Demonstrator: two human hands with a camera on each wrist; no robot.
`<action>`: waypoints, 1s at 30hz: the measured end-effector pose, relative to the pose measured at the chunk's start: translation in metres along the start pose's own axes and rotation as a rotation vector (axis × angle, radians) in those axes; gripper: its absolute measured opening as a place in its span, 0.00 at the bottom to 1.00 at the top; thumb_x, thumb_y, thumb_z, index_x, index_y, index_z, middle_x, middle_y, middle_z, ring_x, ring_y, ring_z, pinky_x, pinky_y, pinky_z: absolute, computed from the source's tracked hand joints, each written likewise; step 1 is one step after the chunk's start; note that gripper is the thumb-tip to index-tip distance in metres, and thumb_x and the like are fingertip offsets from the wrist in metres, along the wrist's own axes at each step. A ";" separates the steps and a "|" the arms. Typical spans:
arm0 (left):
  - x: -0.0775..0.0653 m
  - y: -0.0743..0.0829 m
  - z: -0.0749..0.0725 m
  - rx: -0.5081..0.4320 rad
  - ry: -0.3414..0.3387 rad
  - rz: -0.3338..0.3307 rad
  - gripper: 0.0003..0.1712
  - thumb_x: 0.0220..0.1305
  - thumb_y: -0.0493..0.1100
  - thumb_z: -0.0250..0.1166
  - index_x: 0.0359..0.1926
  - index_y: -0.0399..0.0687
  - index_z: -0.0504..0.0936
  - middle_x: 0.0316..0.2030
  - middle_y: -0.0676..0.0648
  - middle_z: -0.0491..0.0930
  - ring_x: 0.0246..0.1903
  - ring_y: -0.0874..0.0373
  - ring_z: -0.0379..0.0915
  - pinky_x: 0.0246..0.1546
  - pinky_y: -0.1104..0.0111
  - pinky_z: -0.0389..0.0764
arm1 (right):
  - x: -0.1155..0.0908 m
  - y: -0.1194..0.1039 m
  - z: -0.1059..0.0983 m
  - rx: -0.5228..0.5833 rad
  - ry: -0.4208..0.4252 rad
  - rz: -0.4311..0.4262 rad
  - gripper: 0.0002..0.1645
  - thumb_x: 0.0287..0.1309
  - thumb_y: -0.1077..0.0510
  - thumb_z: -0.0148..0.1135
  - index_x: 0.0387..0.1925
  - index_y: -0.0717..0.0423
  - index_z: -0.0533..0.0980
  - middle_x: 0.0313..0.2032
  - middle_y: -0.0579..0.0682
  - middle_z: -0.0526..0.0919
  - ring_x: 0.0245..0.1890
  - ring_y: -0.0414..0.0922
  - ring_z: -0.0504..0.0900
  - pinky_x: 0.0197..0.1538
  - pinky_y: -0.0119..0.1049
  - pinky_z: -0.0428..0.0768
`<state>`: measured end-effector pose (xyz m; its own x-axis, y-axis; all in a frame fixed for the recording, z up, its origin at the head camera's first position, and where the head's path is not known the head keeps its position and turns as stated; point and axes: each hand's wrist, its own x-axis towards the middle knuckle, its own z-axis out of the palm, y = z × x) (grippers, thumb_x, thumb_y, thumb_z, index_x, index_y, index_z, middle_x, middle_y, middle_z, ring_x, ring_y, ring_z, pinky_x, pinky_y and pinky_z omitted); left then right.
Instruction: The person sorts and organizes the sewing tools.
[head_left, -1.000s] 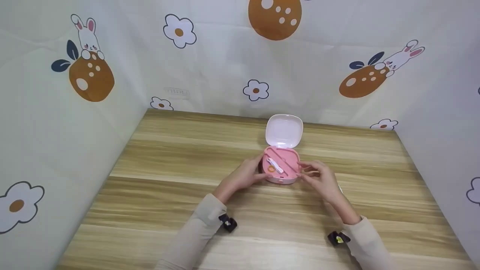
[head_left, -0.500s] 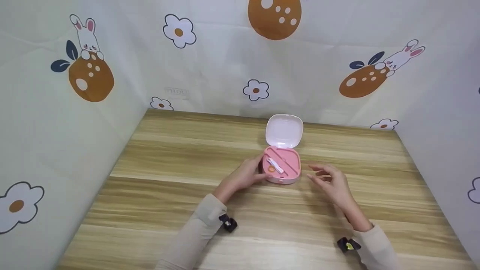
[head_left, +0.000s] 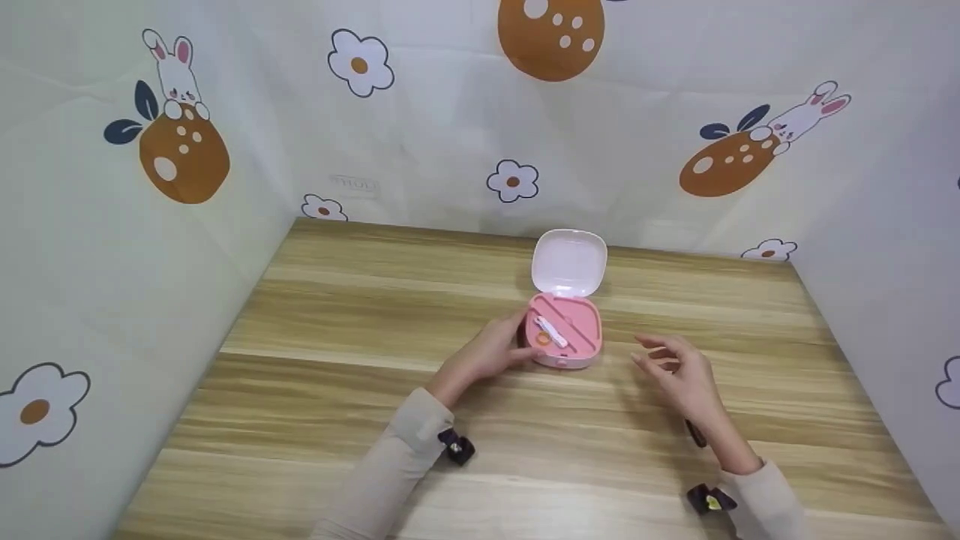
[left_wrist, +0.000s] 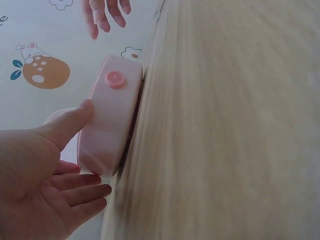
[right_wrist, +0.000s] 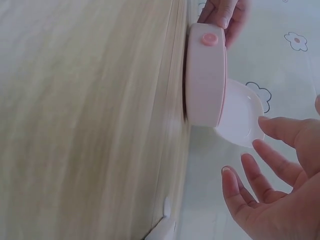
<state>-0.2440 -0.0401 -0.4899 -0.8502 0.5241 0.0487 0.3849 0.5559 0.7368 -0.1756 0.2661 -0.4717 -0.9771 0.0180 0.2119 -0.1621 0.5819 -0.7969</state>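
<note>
A small pink box (head_left: pixel 568 361) stands on the wooden table with its white hinged lid (head_left: pixel 569 262) raised at the back. In its divided pink tray lie a slim white piece like a clipper (head_left: pixel 552 331) and a small orange ring (head_left: pixel 543 337). My left hand (head_left: pixel 491 349) holds the box at its left side, thumb at the front corner; the left wrist view shows that thumb (left_wrist: pixel 72 122) on the front wall beside the round pink button (left_wrist: pixel 115 79). To the right, apart from the box, my right hand (head_left: pixel 684 375) hovers with relaxed, slightly bent fingers, holding nothing.
Partly hidden under my right wrist lies a slim dark object (head_left: pixel 696 433); the right wrist view shows a white and dark item (right_wrist: pixel 162 227) low on the table. A patterned cloth wall (head_left: pixel 420 127) rises behind the table (head_left: pixel 337 300) and along both sides.
My right hand has let go of the box's right side and drawn back to the right, toward me. The left hand and the box have stayed put.
</note>
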 end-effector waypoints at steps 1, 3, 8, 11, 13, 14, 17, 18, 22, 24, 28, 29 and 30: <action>0.000 0.000 0.000 -0.004 -0.001 -0.001 0.50 0.72 0.52 0.70 0.82 0.36 0.55 0.76 0.35 0.68 0.75 0.43 0.65 0.79 0.56 0.64 | -0.001 0.001 -0.001 -0.006 0.001 -0.001 0.18 0.64 0.64 0.73 0.54 0.68 0.84 0.52 0.65 0.87 0.43 0.37 0.84 0.44 0.21 0.82; 0.000 0.001 0.000 -0.005 -0.003 -0.008 0.50 0.72 0.52 0.71 0.82 0.36 0.56 0.75 0.35 0.68 0.75 0.43 0.65 0.79 0.56 0.64 | -0.003 0.003 -0.003 -0.013 0.005 -0.004 0.18 0.65 0.64 0.73 0.55 0.67 0.84 0.52 0.65 0.87 0.43 0.37 0.84 0.44 0.22 0.83; 0.001 0.001 0.000 -0.007 -0.007 -0.017 0.50 0.72 0.51 0.70 0.82 0.37 0.55 0.75 0.34 0.68 0.75 0.43 0.65 0.79 0.57 0.64 | -0.007 0.005 -0.009 -0.033 0.016 0.012 0.18 0.66 0.64 0.72 0.56 0.65 0.85 0.52 0.65 0.87 0.43 0.38 0.83 0.44 0.22 0.82; 0.001 0.000 0.000 -0.005 -0.006 -0.011 0.50 0.72 0.51 0.70 0.83 0.36 0.54 0.76 0.35 0.67 0.76 0.44 0.64 0.79 0.57 0.63 | -0.010 0.007 -0.012 -0.051 0.025 0.020 0.18 0.65 0.64 0.72 0.55 0.65 0.85 0.52 0.65 0.87 0.43 0.36 0.83 0.44 0.20 0.81; 0.001 0.000 0.000 -0.007 -0.006 -0.012 0.51 0.72 0.51 0.70 0.83 0.37 0.54 0.77 0.36 0.66 0.76 0.45 0.63 0.79 0.58 0.63 | -0.012 0.009 -0.014 -0.055 0.034 0.019 0.17 0.64 0.64 0.73 0.54 0.66 0.85 0.52 0.64 0.87 0.42 0.35 0.83 0.43 0.19 0.81; 0.001 0.000 0.000 -0.009 -0.006 -0.013 0.51 0.72 0.51 0.70 0.83 0.37 0.53 0.77 0.36 0.65 0.77 0.45 0.63 0.79 0.58 0.62 | -0.013 0.010 -0.015 -0.052 0.039 0.017 0.17 0.64 0.65 0.73 0.54 0.66 0.85 0.52 0.65 0.87 0.42 0.34 0.83 0.42 0.19 0.81; 0.000 0.000 0.000 -0.017 -0.007 -0.023 0.51 0.72 0.52 0.70 0.83 0.38 0.53 0.78 0.37 0.65 0.77 0.46 0.62 0.80 0.58 0.61 | -0.015 0.013 -0.016 -0.045 0.049 0.010 0.18 0.63 0.66 0.73 0.54 0.67 0.85 0.52 0.66 0.87 0.41 0.32 0.82 0.41 0.18 0.81; 0.000 0.000 0.000 -0.018 -0.006 -0.024 0.51 0.72 0.52 0.70 0.83 0.38 0.53 0.78 0.37 0.65 0.77 0.46 0.62 0.80 0.58 0.61 | -0.015 0.015 -0.016 -0.044 0.051 0.004 0.18 0.63 0.66 0.73 0.54 0.68 0.85 0.52 0.66 0.86 0.40 0.31 0.82 0.41 0.18 0.81; -0.001 0.001 0.000 -0.013 -0.004 -0.024 0.52 0.72 0.52 0.70 0.83 0.38 0.53 0.78 0.36 0.64 0.77 0.45 0.61 0.80 0.57 0.61 | -0.018 0.017 -0.020 -0.042 0.055 0.002 0.18 0.62 0.68 0.73 0.54 0.69 0.84 0.52 0.68 0.86 0.39 0.29 0.82 0.41 0.17 0.81; -0.001 0.001 0.000 -0.009 -0.004 -0.023 0.52 0.71 0.52 0.70 0.83 0.38 0.53 0.78 0.36 0.64 0.77 0.44 0.61 0.80 0.57 0.61 | -0.020 0.017 -0.022 -0.047 0.055 0.012 0.18 0.62 0.68 0.73 0.54 0.70 0.84 0.52 0.68 0.86 0.39 0.27 0.81 0.41 0.17 0.81; -0.001 0.000 0.000 0.005 0.001 -0.010 0.52 0.71 0.52 0.71 0.83 0.37 0.53 0.75 0.35 0.68 0.75 0.44 0.65 0.79 0.55 0.64 | -0.023 0.017 -0.026 -0.079 0.049 0.049 0.19 0.64 0.65 0.73 0.55 0.69 0.84 0.52 0.67 0.86 0.39 0.27 0.81 0.42 0.16 0.80; -0.001 0.000 0.000 0.007 0.002 -0.006 0.52 0.72 0.52 0.71 0.83 0.36 0.54 0.75 0.35 0.69 0.74 0.43 0.66 0.78 0.55 0.65 | -0.024 0.018 -0.027 -0.084 0.047 0.053 0.19 0.64 0.65 0.73 0.55 0.69 0.83 0.52 0.67 0.86 0.38 0.27 0.81 0.42 0.16 0.80; -0.001 -0.001 0.000 0.009 0.004 -0.002 0.51 0.72 0.52 0.71 0.82 0.36 0.54 0.74 0.35 0.70 0.73 0.43 0.68 0.78 0.55 0.65 | -0.025 0.019 -0.028 -0.090 0.045 0.057 0.19 0.64 0.65 0.73 0.55 0.69 0.83 0.52 0.67 0.86 0.38 0.27 0.81 0.42 0.16 0.80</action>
<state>-0.2435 -0.0407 -0.4904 -0.8524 0.5206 0.0499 0.3865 0.5628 0.7306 -0.1508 0.2995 -0.4759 -0.9768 0.0887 0.1949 -0.0916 0.6494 -0.7549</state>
